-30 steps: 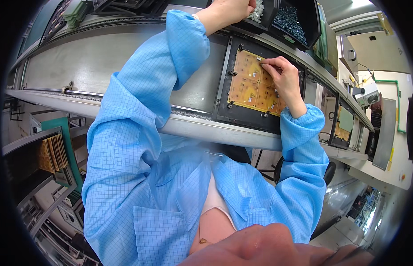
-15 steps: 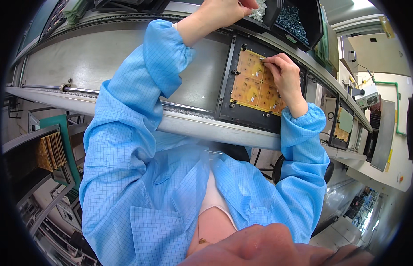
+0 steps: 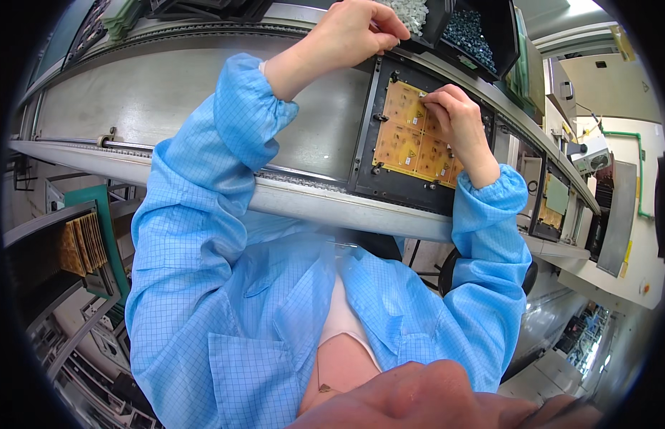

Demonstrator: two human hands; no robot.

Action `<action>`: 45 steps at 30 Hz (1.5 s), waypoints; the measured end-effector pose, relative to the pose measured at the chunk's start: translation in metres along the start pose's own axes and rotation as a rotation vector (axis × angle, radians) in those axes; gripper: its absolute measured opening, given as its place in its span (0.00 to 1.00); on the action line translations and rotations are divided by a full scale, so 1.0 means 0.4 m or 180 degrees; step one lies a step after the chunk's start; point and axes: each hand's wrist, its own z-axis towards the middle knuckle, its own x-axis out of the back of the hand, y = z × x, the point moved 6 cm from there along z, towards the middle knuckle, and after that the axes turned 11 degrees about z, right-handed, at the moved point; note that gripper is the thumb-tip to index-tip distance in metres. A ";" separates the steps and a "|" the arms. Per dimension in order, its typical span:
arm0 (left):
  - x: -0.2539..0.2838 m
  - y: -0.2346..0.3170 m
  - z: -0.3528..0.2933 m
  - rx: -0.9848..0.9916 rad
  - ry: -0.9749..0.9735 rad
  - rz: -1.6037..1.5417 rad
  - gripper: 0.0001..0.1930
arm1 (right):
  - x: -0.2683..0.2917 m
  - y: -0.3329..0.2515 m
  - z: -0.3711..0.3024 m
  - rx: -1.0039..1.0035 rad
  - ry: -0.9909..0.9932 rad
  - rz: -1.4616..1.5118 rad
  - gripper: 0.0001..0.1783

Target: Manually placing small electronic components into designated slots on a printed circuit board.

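Note:
Beside the bin of small white parts (image 3: 412, 16), my left hand (image 3: 357, 34) is closed in a pinch, with a small pale piece just showing at its fingertips. My right hand (image 3: 461, 121) pinches at a small white part on the upper edge of a yellow-orange circuit board panel (image 3: 398, 146). The panel lies flat, divided into several boards with warning triangles and small components. Small clamps hold it in a black carrier frame (image 3: 364, 168) on the conveyor. Its right side is partly hidden by my right hand.
A black bin of dark blue parts (image 3: 469, 39) stands right of the white ones. The metal rail (image 3: 332, 204) runs along the near side. Farther right sits another carrier (image 3: 550, 204) with boards. At left, a rack holds upright boards (image 3: 82, 243).
My left hand has drawn back from the white-parts bin, a little down and left. My right hand stays almost in place at the panel's upper edge.

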 end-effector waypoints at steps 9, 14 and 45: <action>-0.022 -0.004 -0.036 0.0952 -0.0825 -0.0231 0.08 | 0.000 0.012 0.002 -0.0302 -0.0004 0.0152 0.05; -0.027 0.019 -0.057 0.0940 -0.0905 -0.0219 0.07 | 0.001 0.017 0.008 -0.0499 -0.0109 0.0400 0.05; -0.237 0.100 -0.109 0.0338 -0.1499 0.0910 0.09 | 0.139 0.184 0.218 -0.0375 0.1198 -0.0552 0.11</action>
